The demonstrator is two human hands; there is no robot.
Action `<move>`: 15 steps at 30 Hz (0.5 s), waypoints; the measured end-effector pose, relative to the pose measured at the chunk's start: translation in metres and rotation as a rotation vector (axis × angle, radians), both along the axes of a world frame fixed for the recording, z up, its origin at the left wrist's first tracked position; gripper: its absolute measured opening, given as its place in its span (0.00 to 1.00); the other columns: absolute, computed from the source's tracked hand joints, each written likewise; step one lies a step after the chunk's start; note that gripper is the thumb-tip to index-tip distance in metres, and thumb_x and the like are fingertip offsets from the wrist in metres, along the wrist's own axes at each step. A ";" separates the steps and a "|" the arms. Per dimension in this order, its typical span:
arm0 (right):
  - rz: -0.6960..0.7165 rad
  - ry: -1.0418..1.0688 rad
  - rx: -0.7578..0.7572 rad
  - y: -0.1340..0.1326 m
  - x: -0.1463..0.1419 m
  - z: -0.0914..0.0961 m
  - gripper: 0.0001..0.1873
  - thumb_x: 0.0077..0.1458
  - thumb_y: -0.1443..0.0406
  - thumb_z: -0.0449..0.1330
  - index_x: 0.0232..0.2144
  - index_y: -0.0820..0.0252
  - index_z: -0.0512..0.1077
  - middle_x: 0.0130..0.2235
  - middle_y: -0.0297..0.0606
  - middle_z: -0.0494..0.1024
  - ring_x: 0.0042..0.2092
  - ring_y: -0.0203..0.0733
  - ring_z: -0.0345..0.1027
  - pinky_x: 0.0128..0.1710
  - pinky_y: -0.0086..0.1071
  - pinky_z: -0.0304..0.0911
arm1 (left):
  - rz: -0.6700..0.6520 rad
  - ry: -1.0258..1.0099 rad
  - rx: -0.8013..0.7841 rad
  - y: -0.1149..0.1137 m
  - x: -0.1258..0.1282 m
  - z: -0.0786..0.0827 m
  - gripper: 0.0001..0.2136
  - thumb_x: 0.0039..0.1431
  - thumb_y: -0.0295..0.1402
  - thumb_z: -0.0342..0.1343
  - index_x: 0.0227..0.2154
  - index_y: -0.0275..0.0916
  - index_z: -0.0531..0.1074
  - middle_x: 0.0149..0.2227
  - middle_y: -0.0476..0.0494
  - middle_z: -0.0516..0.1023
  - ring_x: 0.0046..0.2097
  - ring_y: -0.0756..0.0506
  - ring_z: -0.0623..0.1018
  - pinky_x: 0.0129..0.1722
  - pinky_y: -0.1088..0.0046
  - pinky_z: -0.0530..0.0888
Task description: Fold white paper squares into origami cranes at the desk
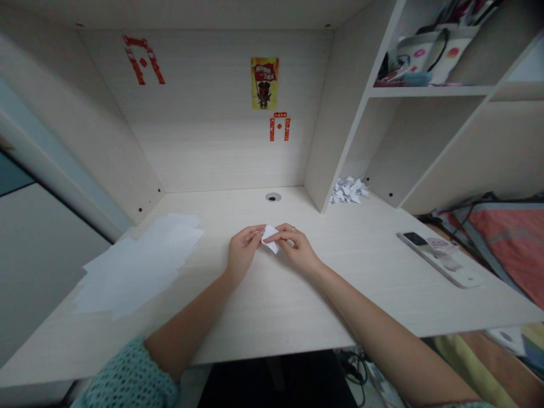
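Note:
A small folded piece of white paper (270, 238) is held between both hands, above the middle of the desk. My left hand (245, 245) pinches its left edge with thumb and fingers. From the other side, my right hand (297, 245), with a ring on one finger, grips the paper, its fingertips lying across the face. One corner of the paper points down toward me. The fingers partly cover the folds.
Overlapping white paper sheets (144, 266) lie on the left of the desk (272, 323). White paper pieces (349, 190) are heaped beside the divider at the back right. A phone (440, 258) rests at right. A round cable hole (273, 197) is behind my hands.

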State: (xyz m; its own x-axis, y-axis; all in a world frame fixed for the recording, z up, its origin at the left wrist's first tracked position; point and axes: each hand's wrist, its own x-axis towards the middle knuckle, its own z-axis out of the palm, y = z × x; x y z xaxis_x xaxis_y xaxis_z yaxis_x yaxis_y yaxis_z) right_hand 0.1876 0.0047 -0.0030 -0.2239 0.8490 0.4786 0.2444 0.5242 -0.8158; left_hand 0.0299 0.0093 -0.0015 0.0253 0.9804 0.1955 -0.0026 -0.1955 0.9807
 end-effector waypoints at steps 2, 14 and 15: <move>-0.008 -0.022 0.018 -0.002 -0.001 0.002 0.12 0.54 0.67 0.53 0.33 0.52 0.77 0.37 0.38 0.71 0.38 0.38 0.65 0.33 0.31 0.60 | 0.027 -0.002 -0.010 0.000 -0.001 0.001 0.17 0.48 0.41 0.57 0.40 0.37 0.73 0.31 0.44 0.78 0.32 0.47 0.76 0.33 0.73 0.72; -0.113 0.023 -0.005 -0.004 -0.006 -0.005 0.10 0.49 0.61 0.60 0.35 0.54 0.76 0.32 0.37 0.77 0.32 0.38 0.65 0.33 0.31 0.59 | 0.024 -0.151 -0.068 0.001 -0.001 0.001 0.16 0.48 0.40 0.58 0.38 0.36 0.72 0.39 0.42 0.76 0.37 0.47 0.75 0.37 0.71 0.73; -0.114 0.035 -0.018 -0.002 -0.006 -0.005 0.10 0.48 0.61 0.60 0.35 0.54 0.76 0.32 0.37 0.77 0.31 0.37 0.65 0.33 0.31 0.59 | 0.012 -0.143 -0.071 0.001 -0.001 0.002 0.16 0.48 0.40 0.57 0.38 0.37 0.73 0.40 0.42 0.75 0.38 0.47 0.75 0.38 0.71 0.73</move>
